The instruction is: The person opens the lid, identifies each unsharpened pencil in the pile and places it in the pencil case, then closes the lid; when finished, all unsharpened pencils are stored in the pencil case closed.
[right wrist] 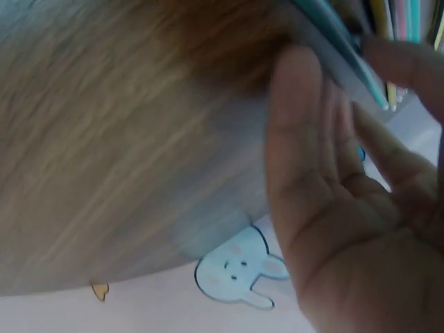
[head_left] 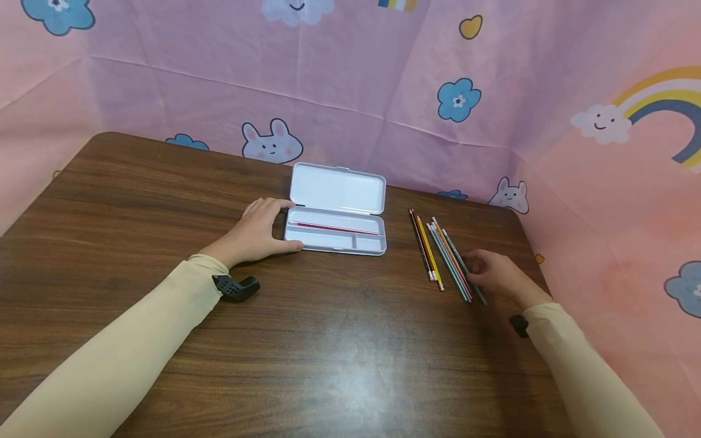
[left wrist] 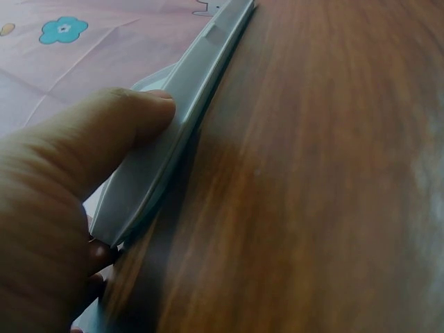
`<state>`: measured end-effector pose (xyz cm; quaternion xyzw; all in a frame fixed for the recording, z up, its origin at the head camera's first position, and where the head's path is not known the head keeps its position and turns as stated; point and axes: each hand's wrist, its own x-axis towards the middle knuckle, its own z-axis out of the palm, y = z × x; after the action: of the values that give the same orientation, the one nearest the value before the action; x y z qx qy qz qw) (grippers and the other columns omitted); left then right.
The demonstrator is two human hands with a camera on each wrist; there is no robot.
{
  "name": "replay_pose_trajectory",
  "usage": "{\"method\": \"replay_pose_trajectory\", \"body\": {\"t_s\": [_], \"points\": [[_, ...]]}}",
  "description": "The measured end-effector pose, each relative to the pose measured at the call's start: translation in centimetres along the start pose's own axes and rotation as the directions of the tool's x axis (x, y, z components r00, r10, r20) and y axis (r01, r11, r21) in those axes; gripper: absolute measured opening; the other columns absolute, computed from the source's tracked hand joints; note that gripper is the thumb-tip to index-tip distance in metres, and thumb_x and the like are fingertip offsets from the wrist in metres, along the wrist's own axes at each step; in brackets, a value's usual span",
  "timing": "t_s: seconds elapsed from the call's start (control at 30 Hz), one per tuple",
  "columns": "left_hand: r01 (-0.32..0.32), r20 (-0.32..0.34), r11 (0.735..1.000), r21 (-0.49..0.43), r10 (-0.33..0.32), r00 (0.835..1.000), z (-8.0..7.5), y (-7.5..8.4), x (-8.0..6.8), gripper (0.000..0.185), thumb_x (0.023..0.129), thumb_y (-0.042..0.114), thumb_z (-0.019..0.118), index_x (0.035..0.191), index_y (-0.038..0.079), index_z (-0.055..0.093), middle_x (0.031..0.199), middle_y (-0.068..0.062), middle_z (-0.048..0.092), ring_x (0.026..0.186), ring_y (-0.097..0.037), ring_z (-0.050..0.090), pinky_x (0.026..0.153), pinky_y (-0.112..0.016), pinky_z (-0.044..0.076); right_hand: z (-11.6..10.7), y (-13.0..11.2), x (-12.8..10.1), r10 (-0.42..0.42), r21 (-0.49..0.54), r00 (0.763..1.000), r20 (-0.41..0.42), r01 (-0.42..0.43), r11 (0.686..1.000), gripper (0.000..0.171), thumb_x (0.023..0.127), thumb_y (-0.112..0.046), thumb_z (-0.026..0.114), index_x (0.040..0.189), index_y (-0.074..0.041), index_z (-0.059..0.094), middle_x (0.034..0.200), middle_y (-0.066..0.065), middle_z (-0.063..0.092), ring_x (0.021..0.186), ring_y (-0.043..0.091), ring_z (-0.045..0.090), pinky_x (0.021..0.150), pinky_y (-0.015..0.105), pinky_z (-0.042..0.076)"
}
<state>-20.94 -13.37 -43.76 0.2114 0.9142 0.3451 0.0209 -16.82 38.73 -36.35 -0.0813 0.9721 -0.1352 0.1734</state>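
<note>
1. The white pencil case (head_left: 336, 228) lies open near the bench's (head_left: 164, 201) far edge, lid up, one red pencil (head_left: 334, 228) lying lengthwise in its tray.
2. Left hand (head_left: 257, 234) grips the case's left end, thumb on the near rim, fingers curled over the far corner.
3. To the right of the case lies a loose bunch of pencils (head_left: 440, 255), long axes running away from the person, far tips leaning toward the case.
4. Right hand (head_left: 493, 274) sits at the bunch's near right end, fingers curled onto the outermost pencils; whether it has one pinched, I can't tell.
</note>
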Motion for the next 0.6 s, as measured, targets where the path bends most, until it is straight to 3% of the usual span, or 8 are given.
{"method": "replay_pose_trajectory", "body": {"t_s": [0.2, 0.37, 0.6], "points": [[-0.006, 0.0, 1.0, -0.004, 0.006, 1.0, -0.1, 0.2, 0.0, 0.095, 0.084, 0.057, 0.081, 0.153, 0.006, 0.042, 0.153, -0.016, 0.044, 0.141, -0.034, 0.037, 0.123, -0.059, 0.017, -0.1, 0.6, -1.4, 0.018, 0.015, 1.0, 0.007, -0.019, 1.0, 0.042, 0.094, -0.011, 0.072, 0.13, 0.006, 0.059, 0.101, 0.014, 0.066, 0.09, 0.027, 0.062, 0.073, 0.04, 0.053], [0.001, 0.008, 1.0, -0.006, -0.001, 1.0, -0.2, 0.2, -0.1, 0.094, 0.085, 0.057, 0.08, 0.153, 0.006, 0.042, 0.154, -0.017, 0.044, 0.143, -0.035, 0.036, 0.123, -0.06, 0.015, 0.3, 1.0, -1.8, 0.032, 0.018, 0.998, -0.055, -0.031, 0.999, 0.028, 0.093, -0.004, 0.067, 0.119, 0.005, 0.062, 0.096, 0.016, 0.067, 0.084, 0.026, 0.062, 0.068, 0.036, 0.051], [-0.004, 0.002, 1.0, 0.003, 0.004, 1.0, -0.1, -0.1, 0.0, 0.094, 0.084, 0.057, 0.08, 0.153, 0.007, 0.042, 0.153, -0.016, 0.044, 0.143, -0.035, 0.036, 0.124, -0.06, 0.015, 0.9, 1.3, -1.9, 0.028, -0.021, 0.987, -0.155, -0.032, 0.999, 0.023, 0.091, -0.003, 0.063, 0.114, 0.003, 0.066, 0.093, 0.013, 0.069, 0.08, 0.024, 0.061, 0.065, 0.033, 0.048]]}}
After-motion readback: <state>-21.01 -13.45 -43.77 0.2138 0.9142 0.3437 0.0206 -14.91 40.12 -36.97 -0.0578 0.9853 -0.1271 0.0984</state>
